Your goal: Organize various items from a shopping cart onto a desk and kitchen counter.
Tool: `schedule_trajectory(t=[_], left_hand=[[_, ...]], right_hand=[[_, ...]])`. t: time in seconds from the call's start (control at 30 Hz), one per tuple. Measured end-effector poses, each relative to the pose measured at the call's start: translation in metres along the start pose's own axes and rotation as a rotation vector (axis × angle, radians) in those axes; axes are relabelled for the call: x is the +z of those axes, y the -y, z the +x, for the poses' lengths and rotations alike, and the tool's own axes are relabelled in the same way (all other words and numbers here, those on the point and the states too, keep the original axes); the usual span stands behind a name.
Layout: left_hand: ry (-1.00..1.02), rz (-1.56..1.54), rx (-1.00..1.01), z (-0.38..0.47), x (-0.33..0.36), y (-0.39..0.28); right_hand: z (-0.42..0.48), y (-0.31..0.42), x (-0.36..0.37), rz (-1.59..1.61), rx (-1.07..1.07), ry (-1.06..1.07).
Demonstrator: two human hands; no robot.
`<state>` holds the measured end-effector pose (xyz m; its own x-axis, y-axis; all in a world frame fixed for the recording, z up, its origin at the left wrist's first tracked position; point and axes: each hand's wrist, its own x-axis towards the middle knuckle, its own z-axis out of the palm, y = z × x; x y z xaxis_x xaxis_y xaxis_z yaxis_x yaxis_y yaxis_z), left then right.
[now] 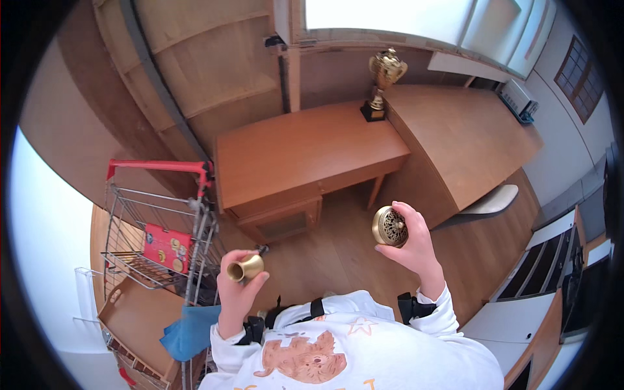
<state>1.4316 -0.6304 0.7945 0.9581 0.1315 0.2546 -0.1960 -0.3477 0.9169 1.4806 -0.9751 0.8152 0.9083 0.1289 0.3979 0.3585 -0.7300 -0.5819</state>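
My left hand (239,292) grips a small brass vase (252,266) with a flared mouth, tilted so that its dark opening faces up and to the left. In my right hand (414,246) is a round brass incense burner (385,226), its pierced openwork lid with a small knob turned to the right. Thumb and fingers clasp that burner at its rim. Both objects are up in the air above the wood floor (336,248), well apart from each other.
Ahead stands a wooden desk (302,146) bearing a gold trophy cup (385,73). A higher wooden desk (463,131) adjoins it, with a small appliance (519,100) at its far end. On the left is a shopping cart (156,209) with a wooden tray (141,312) and blue cloth (190,331).
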Motion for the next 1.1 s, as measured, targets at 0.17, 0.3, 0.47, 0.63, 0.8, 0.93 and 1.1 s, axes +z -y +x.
schedule_trajectory(t=[0.17, 0.3, 0.47, 0.63, 0.8, 0.93, 1.1], left_hand=[[0.165, -0.030, -0.022, 0.027, 0.070, 0.001], [0.267, 0.048, 0.011, 0.058, 0.101, -0.002], [0.316, 0.055, -0.091, 0.109, 0.144, 0.029], [0.406, 0.201, -0.007, 0.177, 0.206, 0.067], [0.581, 0.145, -0.099, 0.269, 0.287, 0.112], [0.625, 0.208, 0.022, 0.325, 0.343, 0.150], [0.712, 0.265, 0.035, 0.369, 0.400, 0.199]], right_hand=[[-0.027, -0.054, -0.030, 0.004, 0.155, 0.006], [-0.029, -0.083, -0.041, 0.023, 0.222, -0.020], [-0.009, -0.113, -0.037, 0.019, 0.212, -0.041], [0.042, -0.145, -0.029, 0.078, 0.222, 0.012], [0.109, -0.198, -0.002, 0.200, 0.339, 0.036], [0.178, -0.232, 0.021, 0.171, 0.380, 0.208], [0.244, -0.315, 0.085, 0.025, 0.396, 0.266]])
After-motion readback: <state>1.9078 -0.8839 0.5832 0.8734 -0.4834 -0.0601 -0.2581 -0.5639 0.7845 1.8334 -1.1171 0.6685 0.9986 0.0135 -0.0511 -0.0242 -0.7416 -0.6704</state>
